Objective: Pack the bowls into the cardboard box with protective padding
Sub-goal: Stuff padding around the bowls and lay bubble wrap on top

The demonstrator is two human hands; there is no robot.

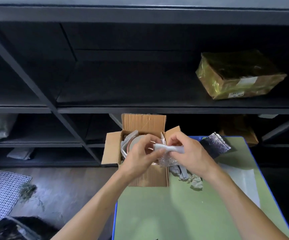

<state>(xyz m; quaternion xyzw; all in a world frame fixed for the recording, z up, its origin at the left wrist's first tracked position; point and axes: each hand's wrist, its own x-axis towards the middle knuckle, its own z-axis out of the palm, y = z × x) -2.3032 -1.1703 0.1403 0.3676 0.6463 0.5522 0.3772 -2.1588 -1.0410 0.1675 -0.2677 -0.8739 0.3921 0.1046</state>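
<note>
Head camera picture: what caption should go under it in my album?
The left hand and right hand hold rolled white padding over the open cardboard box, bowl inside.

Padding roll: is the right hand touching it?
Touching. The head view shows the right hand gripping the padding roll over the box.

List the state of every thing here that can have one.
cardboard box: open, flaps up, on the green table.
bowl: inside the box, white foam sheet around it.
padding roll: twisted, held over the box.
left hand: pinches the roll.
right hand: grips the roll.
parcel on shelf: closed, taped.
</note>
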